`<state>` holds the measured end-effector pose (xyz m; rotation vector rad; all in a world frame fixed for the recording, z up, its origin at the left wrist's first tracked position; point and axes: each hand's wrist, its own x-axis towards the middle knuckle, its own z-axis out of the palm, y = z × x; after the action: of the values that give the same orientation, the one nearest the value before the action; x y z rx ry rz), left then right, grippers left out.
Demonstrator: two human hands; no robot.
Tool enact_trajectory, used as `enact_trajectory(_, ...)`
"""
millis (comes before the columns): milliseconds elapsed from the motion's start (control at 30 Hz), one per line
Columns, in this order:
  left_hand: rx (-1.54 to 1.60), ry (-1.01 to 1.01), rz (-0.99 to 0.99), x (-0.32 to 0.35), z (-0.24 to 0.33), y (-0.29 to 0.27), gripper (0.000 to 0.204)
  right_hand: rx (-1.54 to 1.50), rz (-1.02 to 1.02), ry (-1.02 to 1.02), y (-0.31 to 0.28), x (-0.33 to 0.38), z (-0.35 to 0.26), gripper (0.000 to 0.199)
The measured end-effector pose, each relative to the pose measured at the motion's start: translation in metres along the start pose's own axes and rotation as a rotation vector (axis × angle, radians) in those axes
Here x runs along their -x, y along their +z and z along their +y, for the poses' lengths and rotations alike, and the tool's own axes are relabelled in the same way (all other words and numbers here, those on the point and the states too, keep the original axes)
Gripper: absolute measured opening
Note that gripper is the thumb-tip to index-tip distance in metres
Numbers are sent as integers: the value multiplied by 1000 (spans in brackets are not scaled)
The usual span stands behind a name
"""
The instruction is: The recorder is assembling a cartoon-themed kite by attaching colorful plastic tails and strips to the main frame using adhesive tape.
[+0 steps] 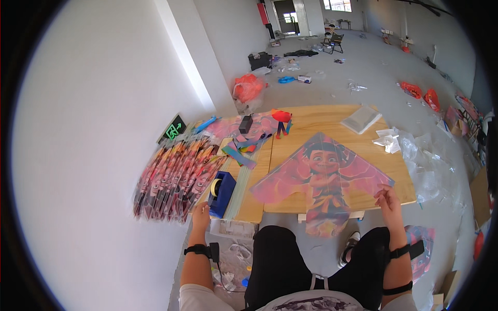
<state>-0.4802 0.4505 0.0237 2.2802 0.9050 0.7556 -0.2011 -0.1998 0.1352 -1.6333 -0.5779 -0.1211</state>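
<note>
The pink kite [324, 179] with a cartoon figure lies spread flat on the wooden tabletop [311, 118], its tail end hanging over the near edge, so the whole sail is open to view and reach. The right hand [388, 199] pinches the kite's right wing tip, fingers closed on the thin film, seemingly holding it taut and flat. The left hand [200, 213] reaches out to the side, resting loosely curled just beside the blue tape dispenser [222, 193] at the tabletop's left corner, not clearly gripping it. A fanned stack of packed kites [176, 176] lies beyond the dispenser. Both forearms stretch wide apart.
</note>
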Motion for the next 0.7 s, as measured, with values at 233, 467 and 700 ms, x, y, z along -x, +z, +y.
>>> enact_trajectory(233,-62,-165,-177,-45,-5,17,52,390,-294,71,-1,72,-52,39)
enact_trajectory(467,172,-451,-180,-61,-1,13,57,436,-322,118,7,91,-77,41)
enact_trajectory(700,405,-407,-177,-42,80,-32,58,476,-350,105,23,77,-87,37)
